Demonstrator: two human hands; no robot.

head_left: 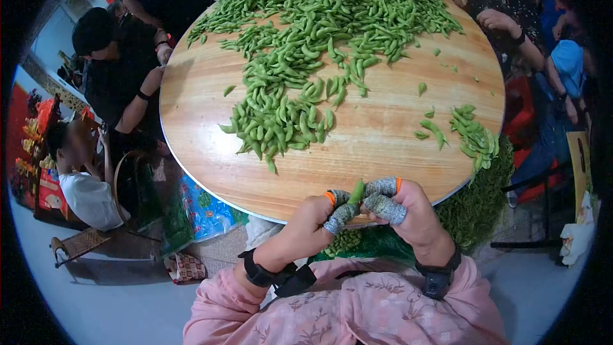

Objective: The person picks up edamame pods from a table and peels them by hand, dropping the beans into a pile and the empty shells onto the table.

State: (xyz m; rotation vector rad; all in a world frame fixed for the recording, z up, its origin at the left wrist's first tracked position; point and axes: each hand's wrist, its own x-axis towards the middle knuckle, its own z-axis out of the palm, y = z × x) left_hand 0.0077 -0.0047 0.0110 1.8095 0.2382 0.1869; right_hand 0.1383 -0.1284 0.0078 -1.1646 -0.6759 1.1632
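At the near edge of the table, my left hand [313, 220] and my right hand [412, 214] meet in front of me. Grey knitted finger covers with orange bands sit on my thumbs and fingers. A green soybean pod [356, 191] stands up between the fingertips, pinched by both hands; its lower end is hidden. Beyond it, a big heap of green soybean pods [332, 19] covers the far part of the round wooden table [389, 134]. A narrower pile of pods [278, 121] reaches toward me. To the right lies a small pile of flatter pods [472, 137].
Below the table's right edge is a large green heap [479, 204]. Shelled beans [345, 243] lie under my hands. A person in black [121, 70] leans in at left, and another in dark clothes [504, 13] stands at right. A child in white [92, 195] sits at left.
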